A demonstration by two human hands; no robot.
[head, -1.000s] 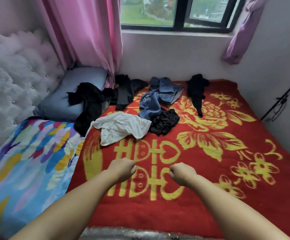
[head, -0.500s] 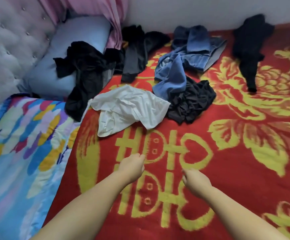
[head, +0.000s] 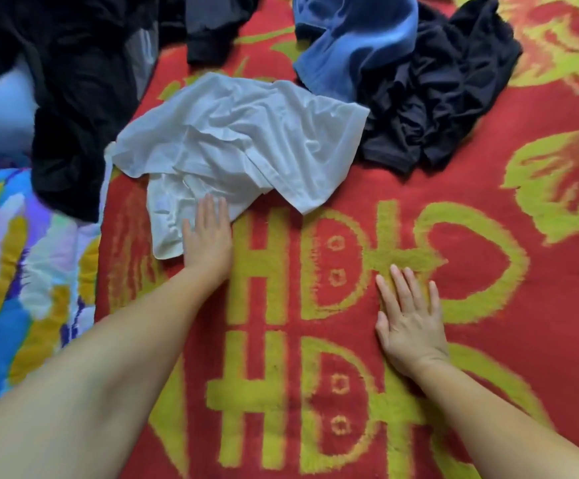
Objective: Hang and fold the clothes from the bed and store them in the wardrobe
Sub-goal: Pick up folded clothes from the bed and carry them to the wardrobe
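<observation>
Head view: left hand point(head: 208, 242), fingers straight, rests flat on the near edge of the white garment point(head: 239, 140); right hand point(head: 410, 321) lies spread, palm down, on the red blanket point(head: 488, 188), holding nothing.

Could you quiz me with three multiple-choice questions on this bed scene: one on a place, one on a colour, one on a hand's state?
1. Where are the left hand's fingertips?
A. on the white garment's near edge
B. on the blue garment
C. on the pillow

2. What colour is the blanket under the hands?
A. green and white
B. red and yellow
C. plain grey

3. How is the right hand?
A. gripping black cloth
B. in a fist
C. flat and open on the blanket

Answers:
A: the left hand reaches onto the white garment.
B: the blanket is red with yellow patterns.
C: the right hand lies with fingers spread, holding nothing.
</observation>
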